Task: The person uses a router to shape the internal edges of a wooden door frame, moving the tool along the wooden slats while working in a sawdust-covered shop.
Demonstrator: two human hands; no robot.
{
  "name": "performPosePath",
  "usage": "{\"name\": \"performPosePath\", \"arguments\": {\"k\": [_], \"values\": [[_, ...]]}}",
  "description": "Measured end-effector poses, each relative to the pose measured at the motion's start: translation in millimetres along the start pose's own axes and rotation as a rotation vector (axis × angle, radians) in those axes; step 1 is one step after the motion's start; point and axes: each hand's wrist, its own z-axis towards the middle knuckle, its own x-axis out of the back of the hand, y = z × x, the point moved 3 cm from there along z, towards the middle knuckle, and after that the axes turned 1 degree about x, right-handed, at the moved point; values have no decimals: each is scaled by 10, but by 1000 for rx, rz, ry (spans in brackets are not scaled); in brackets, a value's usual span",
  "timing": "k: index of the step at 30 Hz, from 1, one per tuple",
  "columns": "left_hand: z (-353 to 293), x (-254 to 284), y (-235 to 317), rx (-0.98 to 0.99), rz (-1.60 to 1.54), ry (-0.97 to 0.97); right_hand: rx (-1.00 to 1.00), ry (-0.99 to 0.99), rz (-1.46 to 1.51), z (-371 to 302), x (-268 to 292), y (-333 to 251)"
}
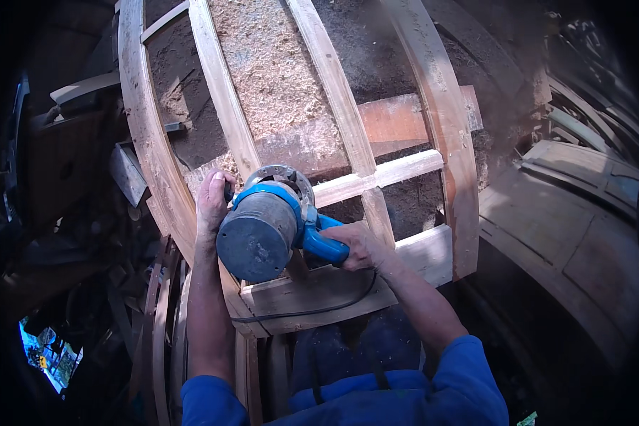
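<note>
Closed around the blue handle of a handheld router with the right grip. Clasping a dark knob on the opposite side of the same router with the left grip, almost covering that knob with the fingers. Held between the two grips, with the grey cylindrical body just beside the left grip and joined to the right one by the blue handle.

Tilted, with the dark round end cap toward the viewer and the lower left, and with the round metal base facing away toward the upper right. Aligned along that same slant on the long axis, with the handles crosswise to it.

Placed over the lower left part of a pale wooden frame, near the lower end of a long slat. Impossible to tell about contact between base and wood behind the body.

Crossed along the bottom rail by a curving black cord, below the right grip. Joined farther right by a short crosspiece. Backed by a reddish board and scattered sawdust. Flanked at far right by a panelled wooden piece, and at lower left by curved strips.
</note>
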Motion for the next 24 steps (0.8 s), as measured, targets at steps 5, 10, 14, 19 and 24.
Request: {"name": "performPosePath", "arguments": {"k": [5, 10, 14, 19, 24], "values": [[-1, 10, 31, 38, 10, -23, 13, 36, 7, 17, -18, -11], [-66, 62, -35, 80, -20, 58, -39, -27, -113, 54, 45, -29], [-32, 14, -23, 23, 13, 42, -20, -29, -105, 38, 75, 49], [-69, 69, -85, 2, -4, 28, -22, -49, -73, 71, 101, 53], [-137, 88, -154, 19, -51, 92, -48, -124, -118, 117, 204, 36]]}}
